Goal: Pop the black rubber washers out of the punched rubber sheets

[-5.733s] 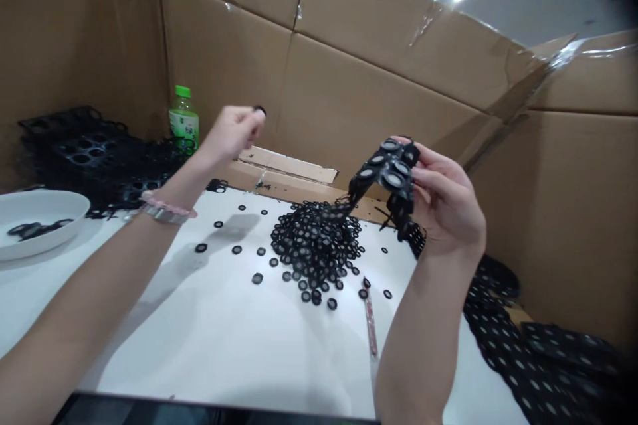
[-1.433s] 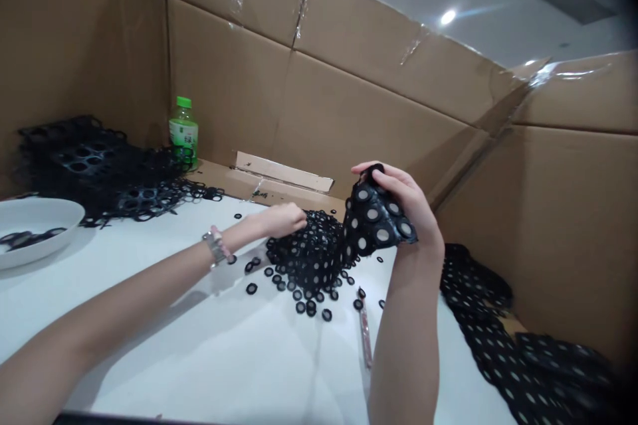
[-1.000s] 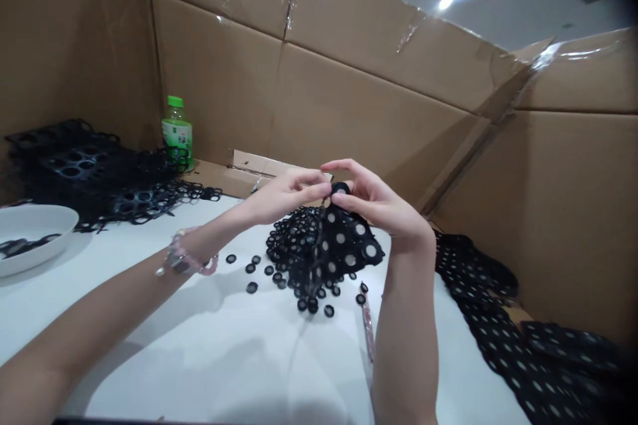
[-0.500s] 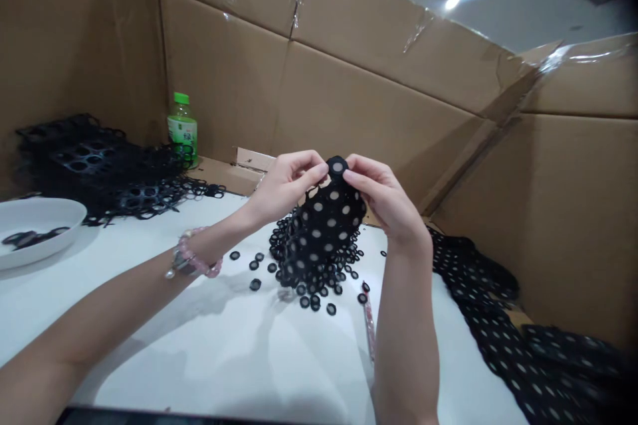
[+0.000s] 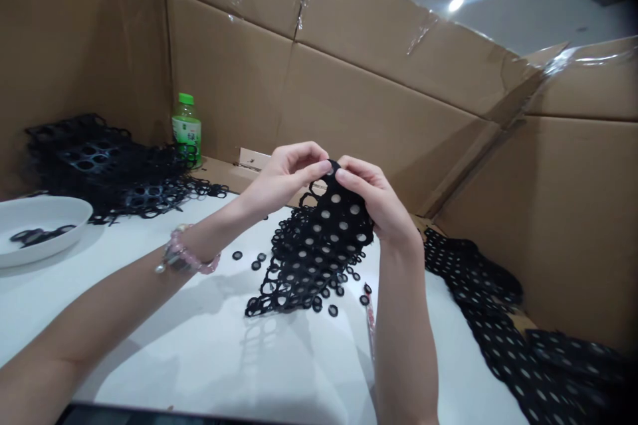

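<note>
My left hand (image 5: 284,179) and my right hand (image 5: 379,199) hold together the top corner of a black ring mesh (image 5: 314,255). Each grip is closed on it, thumb pressing against fingers, and the two hands are almost meeting there. The mesh hangs down in front of me, and its lower edge lies on the white counter (image 5: 199,352). It is made of many small flat rings, joined at their sides, with pale centres. It looks soft, like rubber, but I cannot be sure. I think a light pinch close to the edge is best, because the thin links may tear if I pull hard. Loose black rings (image 5: 256,264) lie just beside the mesh. Farther left are a white bowl (image 5: 74,212) and a heap of black mesh (image 5: 100,169), and a green-capped bottle (image 5: 187,126) stands near the cardboard wall (image 5: 349,113).
</note>
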The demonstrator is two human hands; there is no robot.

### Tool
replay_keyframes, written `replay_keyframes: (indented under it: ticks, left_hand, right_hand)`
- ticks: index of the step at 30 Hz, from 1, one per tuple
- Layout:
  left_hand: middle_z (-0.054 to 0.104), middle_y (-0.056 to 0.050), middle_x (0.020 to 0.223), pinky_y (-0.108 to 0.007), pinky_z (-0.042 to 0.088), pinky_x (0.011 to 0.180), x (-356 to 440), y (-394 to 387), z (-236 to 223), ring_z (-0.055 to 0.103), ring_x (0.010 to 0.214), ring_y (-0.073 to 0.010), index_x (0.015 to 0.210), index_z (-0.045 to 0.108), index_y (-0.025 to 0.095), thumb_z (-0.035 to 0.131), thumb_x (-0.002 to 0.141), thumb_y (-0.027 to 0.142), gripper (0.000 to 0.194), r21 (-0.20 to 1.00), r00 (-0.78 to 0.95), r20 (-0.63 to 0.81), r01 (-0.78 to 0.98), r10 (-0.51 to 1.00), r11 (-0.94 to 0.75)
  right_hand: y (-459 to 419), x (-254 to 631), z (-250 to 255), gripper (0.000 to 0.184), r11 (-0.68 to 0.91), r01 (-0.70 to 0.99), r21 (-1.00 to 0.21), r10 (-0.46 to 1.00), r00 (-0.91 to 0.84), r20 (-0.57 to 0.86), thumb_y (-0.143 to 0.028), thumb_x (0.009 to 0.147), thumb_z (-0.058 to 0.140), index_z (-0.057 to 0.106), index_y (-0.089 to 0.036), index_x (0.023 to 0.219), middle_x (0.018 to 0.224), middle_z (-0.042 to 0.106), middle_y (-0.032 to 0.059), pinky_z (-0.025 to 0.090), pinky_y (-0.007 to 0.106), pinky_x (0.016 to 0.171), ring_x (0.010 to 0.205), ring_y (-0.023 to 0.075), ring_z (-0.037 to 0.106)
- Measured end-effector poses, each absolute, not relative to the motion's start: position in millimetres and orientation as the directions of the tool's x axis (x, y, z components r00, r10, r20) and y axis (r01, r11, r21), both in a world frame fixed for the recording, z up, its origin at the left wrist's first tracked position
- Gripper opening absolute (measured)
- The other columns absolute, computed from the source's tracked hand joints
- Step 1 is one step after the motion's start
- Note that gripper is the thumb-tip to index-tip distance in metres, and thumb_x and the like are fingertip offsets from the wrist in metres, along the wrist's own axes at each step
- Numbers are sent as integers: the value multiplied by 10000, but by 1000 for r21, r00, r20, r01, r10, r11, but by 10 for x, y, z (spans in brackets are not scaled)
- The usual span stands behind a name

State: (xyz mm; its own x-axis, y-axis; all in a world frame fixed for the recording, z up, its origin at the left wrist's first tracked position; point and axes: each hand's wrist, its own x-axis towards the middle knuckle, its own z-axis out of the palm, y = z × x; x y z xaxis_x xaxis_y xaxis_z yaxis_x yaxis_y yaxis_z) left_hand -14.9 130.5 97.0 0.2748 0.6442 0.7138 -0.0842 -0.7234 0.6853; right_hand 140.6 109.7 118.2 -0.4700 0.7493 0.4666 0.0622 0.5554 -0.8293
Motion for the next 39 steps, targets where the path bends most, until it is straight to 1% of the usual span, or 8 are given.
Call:
replay_keyframes:
  ticks: [7, 14, 17, 26, 29, 34, 36, 39]
  left_hand:
    - [543, 22, 650, -191, 386, 529, -188, 1206, 1032, 498, 580, -77, 749, 570, 134, 542, 812, 255, 140, 702, 303, 688, -48, 659, -711]
    - [581, 14, 639, -171, 417, 526, -168, 1239, 992, 527, 569, -70, 728, 595, 122, 653, 732, 285, 172, 705, 211, 709, -163, 673, -691]
    - [613, 5, 652, -172, 434, 527, -155, 1221, 984, 553, 567, -75, 751, 612, 124, 681, 703, 301, 196, 725, 225, 689, -218, 689, -654]
    - [603, 8, 625, -179, 451, 562, -185, 1131, 1019, 563, 598, -80, 731, 629, 120, 641, 733, 217, 98, 775, 343, 631, -301, 696, -555]
    - [595, 6, 643, -178, 435, 550, -213, 1146, 1033, 550, 599, -79, 739, 617, 125, 606, 756, 230, 107, 804, 414, 593, -257, 690, -537]
    - [548, 13, 598, -171, 369, 468, -267, 1143, 1079, 484, 532, -71, 701, 604, 130, 593, 761, 295, 176, 783, 431, 578, -54, 693, -620]
    - [526, 18, 570, -170, 353, 453, -263, 1143, 1079, 456, 502, -64, 675, 603, 126, 593, 757, 297, 190, 790, 400, 579, -62, 710, -610]
    - [517, 21, 578, -166, 356, 455, -231, 1151, 1049, 440, 490, -53, 665, 595, 127, 579, 766, 289, 191, 832, 390, 550, -186, 738, -522]
  right_hand:
    - [1006, 1469, 1245, 165, 600, 154, -785, 756, -432, 492, -305, 788, 560, 589, -201, 663, 621, 474, -30, 309, 239, 533, 563, 103, 401]
    - [996, 1415, 1216, 78, 629, 185, -755, 745, -419, 518, -265, 733, 646, 628, -189, 725, 649, 544, -31, 341, 219, 542, 589, 93, 463]
    - [1015, 1408, 1205, 81, 657, 196, -728, 735, -382, 560, -253, 708, 675, 644, -180, 690, 628, 563, -28, 352, 218, 541, 585, 95, 478]
    - [977, 1497, 1202, 27, 562, 58, -825, 768, -406, 495, -206, 721, 656, 670, -210, 744, 697, 607, -23, 403, 230, 604, 657, 115, 537]
    - [980, 1481, 1199, 46, 546, 40, -837, 756, -455, 471, -217, 746, 631, 676, -219, 753, 714, 621, -26, 425, 239, 642, 673, 115, 556]
    - [995, 1451, 1193, 38, 571, 133, -811, 758, -466, 457, -242, 704, 679, 686, -238, 741, 716, 638, -29, 452, 270, 708, 760, 147, 597]
    - [997, 1457, 1183, 32, 564, 153, -812, 768, -457, 448, -233, 695, 687, 682, -233, 726, 704, 631, -27, 462, 279, 710, 766, 154, 603]
    - [1004, 1487, 1152, 120, 542, 117, -832, 796, -389, 464, -218, 683, 697, 673, -247, 796, 742, 630, -28, 472, 285, 706, 758, 151, 605]
